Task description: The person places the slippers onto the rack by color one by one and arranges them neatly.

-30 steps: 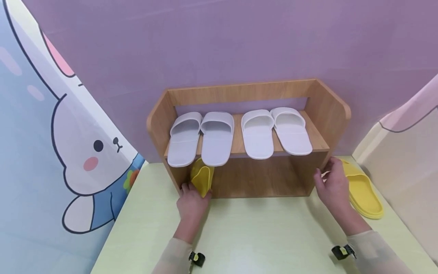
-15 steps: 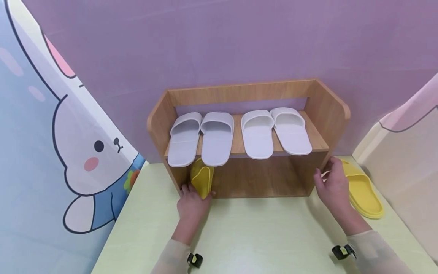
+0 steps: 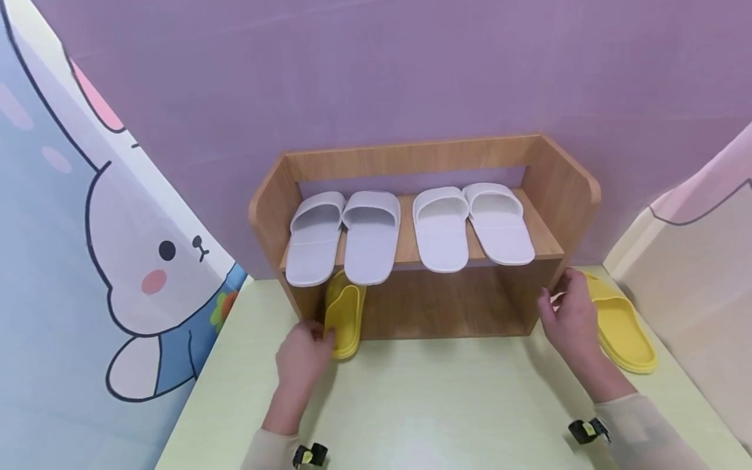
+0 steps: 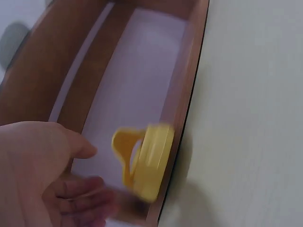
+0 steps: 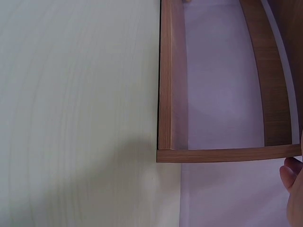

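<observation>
A yellow slipper (image 3: 345, 320) lies at the left end of the wooden shoe rack's (image 3: 446, 303) lower level, its heel end sticking out past the front edge. Just left of that slipper is my left hand (image 3: 302, 356); in the left wrist view its thumb and fingers are spread apart with nothing between them. At the rack's right side panel, my right hand (image 3: 568, 320) grips the front edge between thumb and curled fingers. A second yellow slipper (image 3: 625, 333) rests on the table to the right of the rack, partly hidden by that hand.
On the upper shelf sit two pairs of white slippers, a left pair (image 3: 371, 245) and a right pair (image 3: 443, 238). Behind the rack rises a purple backdrop (image 3: 411, 72). A rabbit-print panel (image 3: 135, 274) stands to the left and a pale panel (image 3: 699, 287) to the right of the table (image 3: 440, 398).
My left hand has let go of the yellow slipper's heel end and moved left and toward me. More of that slipper's sole now shows. The right hand stays where it was.
</observation>
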{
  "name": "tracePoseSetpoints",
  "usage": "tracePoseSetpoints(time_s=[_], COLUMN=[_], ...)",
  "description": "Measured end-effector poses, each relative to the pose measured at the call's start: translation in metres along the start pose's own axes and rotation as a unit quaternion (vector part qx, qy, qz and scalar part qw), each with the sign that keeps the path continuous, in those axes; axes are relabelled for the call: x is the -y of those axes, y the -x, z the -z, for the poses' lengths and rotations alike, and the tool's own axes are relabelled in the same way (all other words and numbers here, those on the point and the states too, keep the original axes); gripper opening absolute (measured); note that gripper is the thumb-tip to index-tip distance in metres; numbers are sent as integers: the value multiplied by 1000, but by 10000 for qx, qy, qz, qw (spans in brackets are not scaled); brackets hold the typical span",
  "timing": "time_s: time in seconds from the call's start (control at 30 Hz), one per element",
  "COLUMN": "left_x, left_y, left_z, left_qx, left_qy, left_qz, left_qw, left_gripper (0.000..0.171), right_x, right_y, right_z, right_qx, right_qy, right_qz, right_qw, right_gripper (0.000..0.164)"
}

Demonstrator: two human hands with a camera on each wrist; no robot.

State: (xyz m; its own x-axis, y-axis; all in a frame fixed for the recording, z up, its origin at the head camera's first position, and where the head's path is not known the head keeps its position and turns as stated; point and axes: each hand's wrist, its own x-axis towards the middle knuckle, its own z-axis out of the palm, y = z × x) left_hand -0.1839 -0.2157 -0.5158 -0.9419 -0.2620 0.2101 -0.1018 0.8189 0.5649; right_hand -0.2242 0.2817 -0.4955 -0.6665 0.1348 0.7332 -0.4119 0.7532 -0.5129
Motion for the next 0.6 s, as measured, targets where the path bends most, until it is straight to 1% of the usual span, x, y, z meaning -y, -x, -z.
tracePoseSetpoints(time_s=[0.07,0.17,0.2,0.27,0.33,0.4,0.5,0.6], left_x=[8,17,19,24,28,34,44,52], left_y=[-5,-12,-14,-18,-23,-30,-39,-45], left_z=[8,14,15,16,15,13,9,6], left_qx=[-164,-400,-476,-602,-697,-701,-633,-627], left_qy=[163,303,375,619,1007,1491,2157,2518], left_qz=[210,450,485,452,286,20,-393,-708], left_qw=[9995,9977,9970,9952,9921,9863,9736,9631], left_gripper=[27,27,29,32,35,39,44,45], right_x=[0,0,0,0,0,1,1,1], right_y=[0,-1,-1,-2,-2,-2,-2,-1], right_z=[0,1,1,2,2,2,2,2], right_qx=[3,11,16,18,14,13,47,87], right_qy=[14,34,33,38,38,31,-27,-63], right_qz=[15,21,23,19,-3,-42,-124,-187], right_qw=[10000,10000,10000,10000,10000,10000,9999,9998], right_gripper=[42,43,43,43,43,43,43,43])
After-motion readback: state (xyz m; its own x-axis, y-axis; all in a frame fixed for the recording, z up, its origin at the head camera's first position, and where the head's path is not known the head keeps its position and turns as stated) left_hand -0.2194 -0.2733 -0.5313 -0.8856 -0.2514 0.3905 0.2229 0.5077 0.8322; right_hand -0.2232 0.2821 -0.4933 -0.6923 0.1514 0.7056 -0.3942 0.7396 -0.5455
